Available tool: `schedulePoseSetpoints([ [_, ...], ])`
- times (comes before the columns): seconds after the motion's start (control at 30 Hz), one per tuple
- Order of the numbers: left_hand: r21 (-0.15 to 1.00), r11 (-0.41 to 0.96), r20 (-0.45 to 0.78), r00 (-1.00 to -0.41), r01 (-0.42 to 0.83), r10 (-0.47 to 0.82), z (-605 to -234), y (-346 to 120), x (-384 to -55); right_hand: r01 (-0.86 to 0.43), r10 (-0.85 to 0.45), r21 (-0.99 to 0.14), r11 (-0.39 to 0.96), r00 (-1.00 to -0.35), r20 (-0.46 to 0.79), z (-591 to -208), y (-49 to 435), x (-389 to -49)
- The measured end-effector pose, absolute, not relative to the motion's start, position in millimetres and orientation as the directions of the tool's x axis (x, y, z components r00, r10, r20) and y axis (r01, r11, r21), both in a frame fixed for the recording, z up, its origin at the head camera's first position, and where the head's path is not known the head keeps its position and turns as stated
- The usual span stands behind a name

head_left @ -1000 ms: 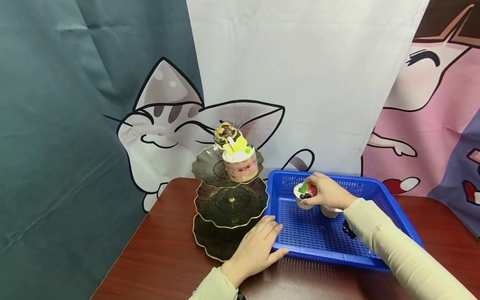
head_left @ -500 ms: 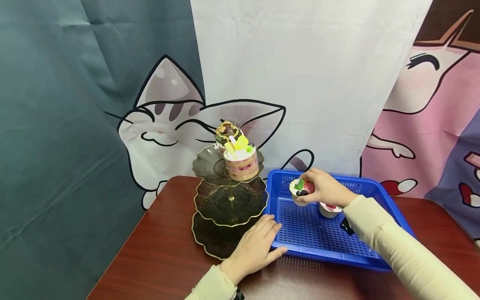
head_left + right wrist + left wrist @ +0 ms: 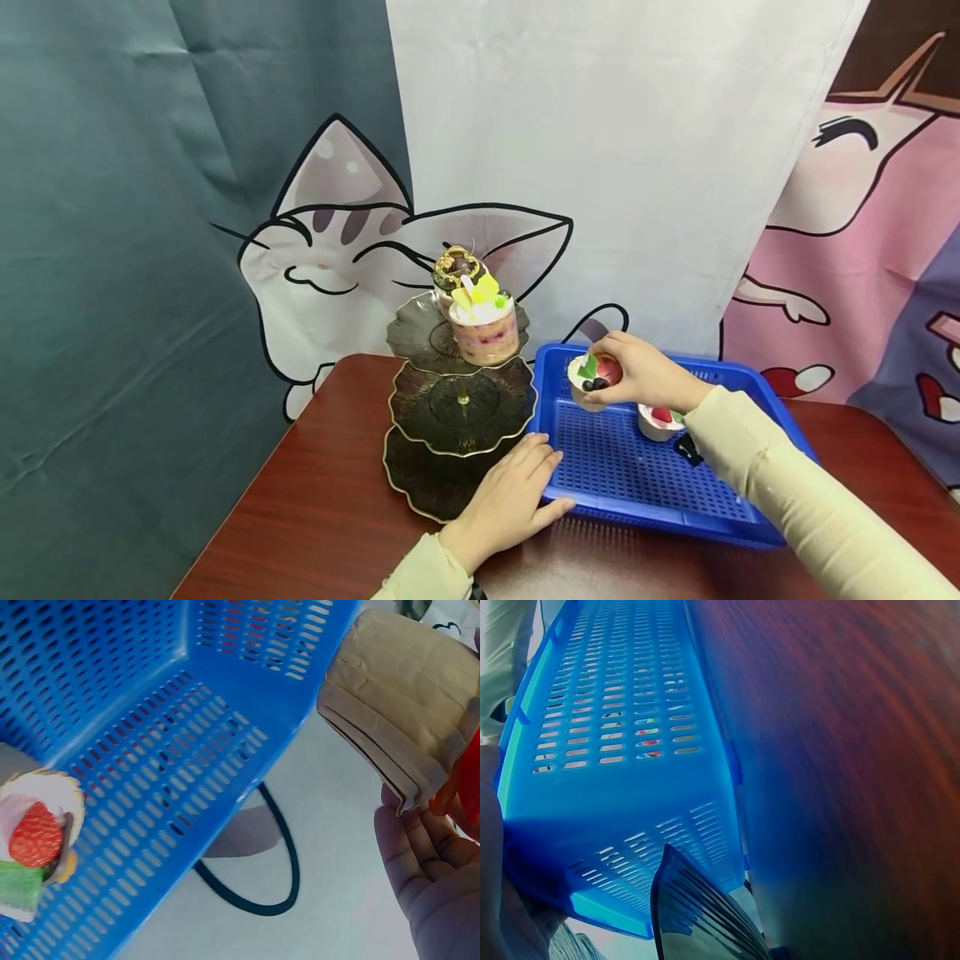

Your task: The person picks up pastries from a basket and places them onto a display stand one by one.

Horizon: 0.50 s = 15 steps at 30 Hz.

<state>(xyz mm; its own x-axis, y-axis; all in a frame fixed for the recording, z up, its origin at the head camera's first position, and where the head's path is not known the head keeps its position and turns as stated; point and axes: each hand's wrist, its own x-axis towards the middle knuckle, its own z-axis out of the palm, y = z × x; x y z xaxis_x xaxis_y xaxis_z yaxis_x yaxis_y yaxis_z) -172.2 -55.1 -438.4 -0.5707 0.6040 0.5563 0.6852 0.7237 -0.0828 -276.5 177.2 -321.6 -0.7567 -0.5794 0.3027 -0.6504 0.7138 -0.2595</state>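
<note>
My right hand pinches a small dessert cup, topped with a green leaf, dark berries and red fruit. It hangs over the back left part of the blue basket. In the right wrist view the paper side of this dessert cup shows close to the fingers. A strawberry-topped dessert cup stays inside the basket, right of the held one. My left hand rests with extended fingers on the basket's near left corner, beside the tiered stand.
Two dessert cups stand on the stand's top tier: a layered fruit cup in front, a chocolate-topped cup behind. A small black item lies in the basket. A printed cloth hangs behind the wooden table.
My right hand has moved left and slightly up with the dessert cup, uncovering more of the strawberry-topped cup. The left hand has stayed on the basket corner.
</note>
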Motion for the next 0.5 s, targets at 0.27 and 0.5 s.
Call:
schedulePoseSetpoints([
  [0.27,-0.079,0.714,0.564,-0.559,0.696,0.608,-440,-55,-172,-0.667,-0.593,-0.27,0.695,-0.743,0.31,-313,167,-271],
  [0.5,-0.077,0.714,0.569,-0.557,0.695,0.604,-440,-56,-173,-0.673,-0.601,-0.297,0.677,-0.739,0.305,-306,158,-268],
])
